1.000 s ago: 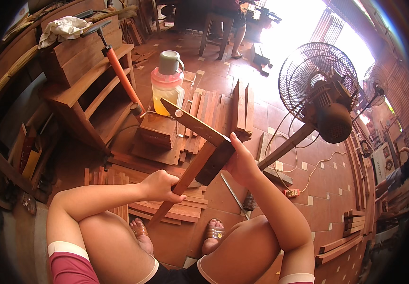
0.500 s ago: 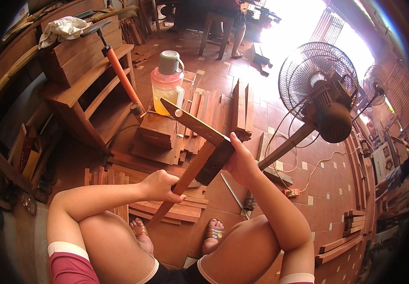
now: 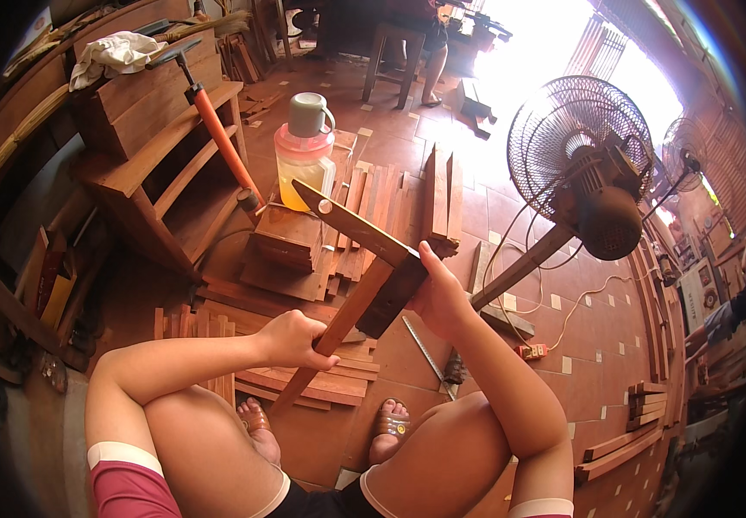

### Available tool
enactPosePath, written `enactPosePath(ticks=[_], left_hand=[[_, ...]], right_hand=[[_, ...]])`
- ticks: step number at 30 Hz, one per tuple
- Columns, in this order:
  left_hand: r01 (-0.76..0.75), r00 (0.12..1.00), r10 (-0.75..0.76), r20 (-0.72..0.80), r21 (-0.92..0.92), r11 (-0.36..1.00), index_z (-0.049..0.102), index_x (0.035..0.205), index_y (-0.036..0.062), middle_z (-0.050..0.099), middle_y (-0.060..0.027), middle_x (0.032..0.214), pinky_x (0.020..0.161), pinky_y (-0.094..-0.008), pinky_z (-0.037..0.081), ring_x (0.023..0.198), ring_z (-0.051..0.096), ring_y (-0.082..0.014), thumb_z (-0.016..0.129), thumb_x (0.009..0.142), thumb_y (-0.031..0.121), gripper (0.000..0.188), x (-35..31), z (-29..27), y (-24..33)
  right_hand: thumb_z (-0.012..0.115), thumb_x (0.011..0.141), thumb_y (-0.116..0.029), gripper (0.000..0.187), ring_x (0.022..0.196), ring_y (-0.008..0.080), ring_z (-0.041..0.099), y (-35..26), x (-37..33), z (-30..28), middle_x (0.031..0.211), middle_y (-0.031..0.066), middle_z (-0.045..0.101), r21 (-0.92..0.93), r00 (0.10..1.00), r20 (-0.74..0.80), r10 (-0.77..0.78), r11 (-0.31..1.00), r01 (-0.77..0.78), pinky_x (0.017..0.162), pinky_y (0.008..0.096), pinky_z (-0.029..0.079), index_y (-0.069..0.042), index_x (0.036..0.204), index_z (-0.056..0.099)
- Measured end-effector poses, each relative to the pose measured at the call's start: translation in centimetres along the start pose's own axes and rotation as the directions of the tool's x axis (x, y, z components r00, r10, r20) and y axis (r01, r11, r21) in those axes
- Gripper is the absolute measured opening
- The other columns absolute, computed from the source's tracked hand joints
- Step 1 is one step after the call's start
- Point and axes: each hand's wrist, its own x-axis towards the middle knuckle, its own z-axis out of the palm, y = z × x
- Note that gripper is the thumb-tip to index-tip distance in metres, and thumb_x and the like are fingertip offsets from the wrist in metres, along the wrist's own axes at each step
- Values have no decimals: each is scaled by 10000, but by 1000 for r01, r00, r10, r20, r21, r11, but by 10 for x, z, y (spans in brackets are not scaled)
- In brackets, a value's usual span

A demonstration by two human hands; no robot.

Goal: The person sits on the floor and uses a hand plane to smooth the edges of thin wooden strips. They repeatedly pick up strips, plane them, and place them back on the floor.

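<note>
My left hand [image 3: 293, 340] is closed round a reddish-brown wooden strip [image 3: 357, 304], which slants up and away from between my knees. At the strip's upper end my right hand [image 3: 438, 296] grips the dark thick stock of a try square [image 3: 395, 293]. The stock lies along the strip's right side. The square's metal blade [image 3: 354, 226] crosses the strip's end and points up to the left, with a round hole near its tip. Some of my right fingers are hidden behind the stock.
Beyond the blade a jug of yellow liquid [image 3: 304, 164] with a grey cup on its lid stands on a wooden block [image 3: 291, 240]. Stacked strips [image 3: 377, 211] lie behind. A pedestal fan [image 3: 580, 164] stands at right, an orange hand pump [image 3: 222, 138] at left. A metal ruler [image 3: 424, 352] lies on the floor.
</note>
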Motion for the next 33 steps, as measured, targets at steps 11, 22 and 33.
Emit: enactPosePath(ticks=[11, 22, 33], left_hand=[[62, 997, -60, 41, -44, 997, 716, 776, 58, 686, -132, 674, 638, -369, 555, 639, 698, -296, 786, 756, 469, 417, -1, -6, 11], [86, 995, -82, 61, -63, 994, 715, 769, 53, 690, -140, 693, 649, -375, 553, 657, 701, -302, 786, 751, 459, 413, -1, -2, 6], [42, 999, -40, 25, -61, 997, 705, 747, 59, 680, -114, 658, 605, -353, 539, 605, 687, -263, 796, 753, 417, 369, -1, -4, 10]], right_hand=[[459, 1043, -506, 485, 1057, 192, 641, 0, 3, -1, 1149, 66, 679, 32, 1000, -9, 3, 999, -3, 946, 423, 511, -80, 1229, 598], [464, 1040, -508, 477, 1059, 193, 639, 2, 4, -3, 1146, 67, 678, 31, 1000, 3, -6, 1000, 6, 943, 425, 510, -85, 1214, 601], [504, 1016, -531, 493, 1089, 215, 627, 2, 7, -6, 1154, 76, 673, 47, 1000, -21, 2, 999, -1, 981, 461, 484, -82, 1196, 601]])
